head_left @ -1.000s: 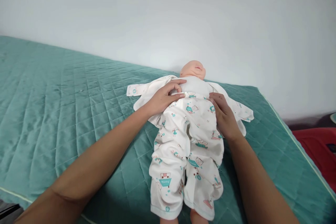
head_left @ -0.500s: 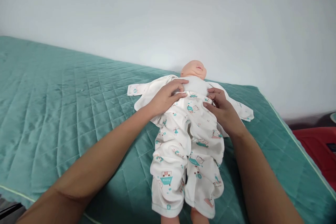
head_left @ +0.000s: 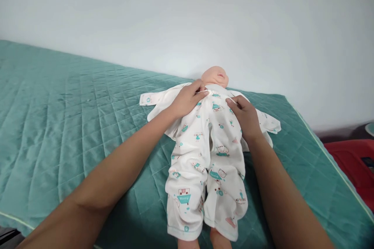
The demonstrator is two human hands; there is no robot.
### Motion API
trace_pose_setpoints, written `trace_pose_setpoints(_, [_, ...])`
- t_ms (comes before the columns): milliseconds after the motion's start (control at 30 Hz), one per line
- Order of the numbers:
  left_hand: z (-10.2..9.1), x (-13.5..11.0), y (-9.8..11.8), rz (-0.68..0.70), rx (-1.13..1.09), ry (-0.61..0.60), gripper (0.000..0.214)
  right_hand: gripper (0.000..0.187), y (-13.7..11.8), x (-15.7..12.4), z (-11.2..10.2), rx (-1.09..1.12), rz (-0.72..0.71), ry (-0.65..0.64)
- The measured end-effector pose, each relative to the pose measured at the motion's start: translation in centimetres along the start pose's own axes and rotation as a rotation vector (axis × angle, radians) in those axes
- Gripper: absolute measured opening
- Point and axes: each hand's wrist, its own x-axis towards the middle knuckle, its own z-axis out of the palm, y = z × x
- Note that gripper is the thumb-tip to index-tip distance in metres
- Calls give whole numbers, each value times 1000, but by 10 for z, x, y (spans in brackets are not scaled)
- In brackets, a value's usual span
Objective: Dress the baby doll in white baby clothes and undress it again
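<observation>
A baby doll (head_left: 214,76) lies on its back, head towards the wall, its feet at the bottom edge of the view. It wears white printed baby pants (head_left: 223,151), whose waistband is drawn up over the chest. My left hand (head_left: 191,97) pinches the waistband at its left side, thumb and fingers closed. At the right side my right hand (head_left: 244,114) grips the waistband with bent fingers. A white baby shirt (head_left: 166,103) lies opened out beneath the doll, its sleeves spread to both sides.
A green quilted cover (head_left: 87,124) spreads under the doll, with its edge running down the right. Behind it stands a pale wall (head_left: 146,15). A red plastic object (head_left: 347,159) is beyond the right edge.
Both hands have pulled the waistband of the pants higher up the doll's chest, towards its head. The pants' front is stretched smoother, and less of the white chest shows.
</observation>
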Motion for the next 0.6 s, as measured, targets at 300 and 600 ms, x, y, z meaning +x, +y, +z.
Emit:
trace_pose_setpoints(300, [4,31,-13,-140,-28,33,19,37,9,32,11,-83,82,75])
trace_pose_setpoints(600, [2,27,-15,-159,-98,10,19,30,5,21,11,-85,36,170])
